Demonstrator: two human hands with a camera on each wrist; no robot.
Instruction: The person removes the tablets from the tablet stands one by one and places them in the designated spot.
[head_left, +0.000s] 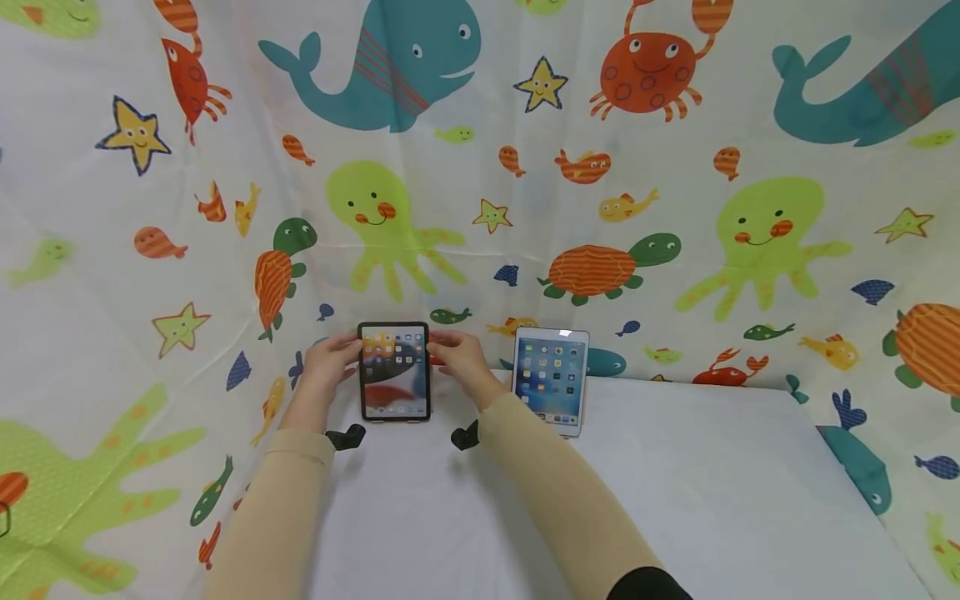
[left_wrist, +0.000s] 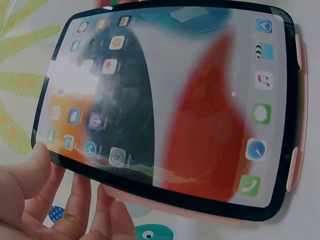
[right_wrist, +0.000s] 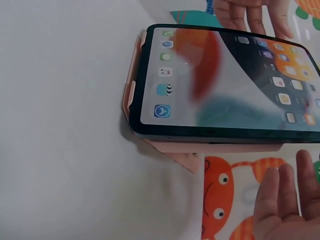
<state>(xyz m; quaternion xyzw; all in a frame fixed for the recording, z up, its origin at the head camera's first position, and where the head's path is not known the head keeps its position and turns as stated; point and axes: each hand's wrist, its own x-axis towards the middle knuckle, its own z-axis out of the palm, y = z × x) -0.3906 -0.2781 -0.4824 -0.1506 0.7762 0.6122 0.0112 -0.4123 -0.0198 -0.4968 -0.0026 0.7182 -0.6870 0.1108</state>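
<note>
A black-framed tablet (head_left: 395,371), its home screen lit, leans upright on a pink stand (right_wrist: 192,159). My left hand (head_left: 330,365) is at its left edge. In the left wrist view, the thumb (left_wrist: 37,160) overlaps the bezel near a corner, and the fingers (left_wrist: 77,207) reach behind the edge. At the opposite edge is my right hand (head_left: 465,358). Seen from the right wrist, its fingers (right_wrist: 285,195) are extended beside the tablet with a gap showing; the thumb is hidden there.
To the right, a second, white-framed tablet (head_left: 551,375) leans upright with its screen lit, close to my right forearm. Both tablets stand on a white-covered table (head_left: 697,483). Behind it hangs a cloth (head_left: 517,242) printed with sea animals. Black camera mounts (head_left: 347,437) jut from the wrists.
</note>
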